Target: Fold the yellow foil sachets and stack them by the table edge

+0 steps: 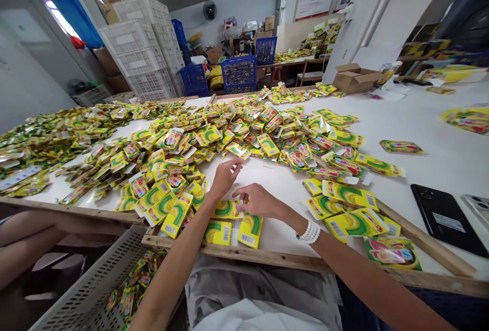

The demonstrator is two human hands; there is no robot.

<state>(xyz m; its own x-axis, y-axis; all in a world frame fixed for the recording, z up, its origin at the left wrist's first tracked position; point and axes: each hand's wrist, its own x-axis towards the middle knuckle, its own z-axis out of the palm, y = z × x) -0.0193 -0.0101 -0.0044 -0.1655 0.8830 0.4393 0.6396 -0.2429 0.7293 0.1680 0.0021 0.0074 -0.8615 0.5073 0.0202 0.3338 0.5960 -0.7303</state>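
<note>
My left hand (226, 177) is over the white tabletop just in front of the pile, its fingers curled together; whatever they hold, if anything, is too small to make out. My right hand (258, 199), with a white bead bracelet on the wrist, is closed at the right end of a small yellow carton (225, 210) with a green curve printed on it. Close to the table's front edge lie a carton (217, 232) and another carton (250, 229), barcodes toward me. A tilted carton (178, 214) rests beside my left forearm.
A broad heap of cartons (244, 127) spreads behind my hands. Wooden strips (244, 253) edge the table. At right lie a black phone (445, 216) and more cartons (349, 193). A crate (95, 270) holding packets stands below left, near another person's arm (49, 226).
</note>
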